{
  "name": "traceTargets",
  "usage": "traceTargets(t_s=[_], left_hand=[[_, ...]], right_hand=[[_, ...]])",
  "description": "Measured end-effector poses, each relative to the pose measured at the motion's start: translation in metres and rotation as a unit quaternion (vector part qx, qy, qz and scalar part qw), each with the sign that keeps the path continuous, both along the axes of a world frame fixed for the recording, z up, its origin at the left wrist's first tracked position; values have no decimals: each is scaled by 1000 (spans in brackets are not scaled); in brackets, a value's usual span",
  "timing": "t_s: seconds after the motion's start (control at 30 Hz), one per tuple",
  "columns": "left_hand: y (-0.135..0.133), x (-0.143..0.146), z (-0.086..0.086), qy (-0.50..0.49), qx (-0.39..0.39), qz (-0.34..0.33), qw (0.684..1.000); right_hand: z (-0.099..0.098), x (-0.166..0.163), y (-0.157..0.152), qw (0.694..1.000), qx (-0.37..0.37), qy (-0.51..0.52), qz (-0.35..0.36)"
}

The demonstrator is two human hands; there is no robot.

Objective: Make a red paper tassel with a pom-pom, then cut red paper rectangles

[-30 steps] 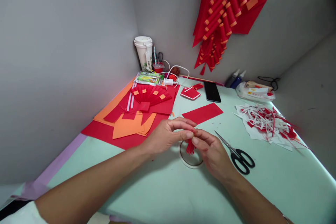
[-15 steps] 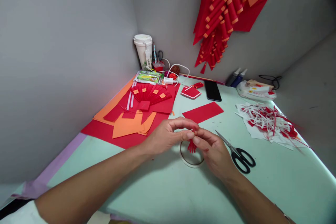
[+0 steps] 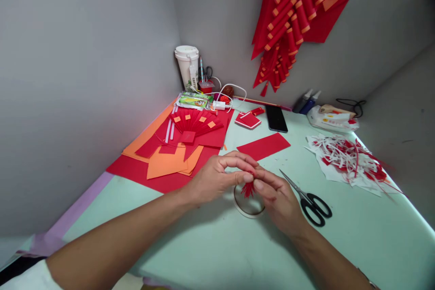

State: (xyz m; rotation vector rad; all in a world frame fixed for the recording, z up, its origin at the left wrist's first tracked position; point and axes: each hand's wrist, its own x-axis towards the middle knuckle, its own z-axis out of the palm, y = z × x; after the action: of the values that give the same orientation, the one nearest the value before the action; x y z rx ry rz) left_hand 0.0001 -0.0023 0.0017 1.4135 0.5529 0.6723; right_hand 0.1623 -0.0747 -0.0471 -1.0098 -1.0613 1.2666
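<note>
Between my two hands is a small red paper tassel, its fringe strips hanging down and fanned out. My left hand pinches its top from the left, thumb and fingers closed. From the right, my right hand grips the same top with thumb and fingertips, which hide most of it. Below the tassel a roll of tape lies flat on the table. Black-handled scissors lie slightly apart beside my right hand, blades pointing away. A red paper rectangle lies just beyond my hands.
Orange paper pieces and a pleated red fan lie on red sheets at left. A phone, a white cup and bottles stand or lie behind. Shredded paper strips heap at right. Red paper firecrackers hang on the wall.
The tassel has turned slightly between my fingers and its strips look more spread. Both hands stay at nearly the same place; the whole view has shifted a little.
</note>
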Motion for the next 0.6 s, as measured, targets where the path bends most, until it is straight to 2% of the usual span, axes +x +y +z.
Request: traceTargets(t_s=[0.2, 0.33, 0.6], left_hand=[[0, 1, -2, 10, -10, -13, 1000], [1, 0, -4, 36, -13, 10, 999], [2, 1, -7, 37, -10, 25, 999]], right_hand=[[-1, -2, 1, 1000, -8, 0, -17], [0, -1, 2, 999, -18, 2, -35], [4, -3, 2, 999, -30, -4, -16]])
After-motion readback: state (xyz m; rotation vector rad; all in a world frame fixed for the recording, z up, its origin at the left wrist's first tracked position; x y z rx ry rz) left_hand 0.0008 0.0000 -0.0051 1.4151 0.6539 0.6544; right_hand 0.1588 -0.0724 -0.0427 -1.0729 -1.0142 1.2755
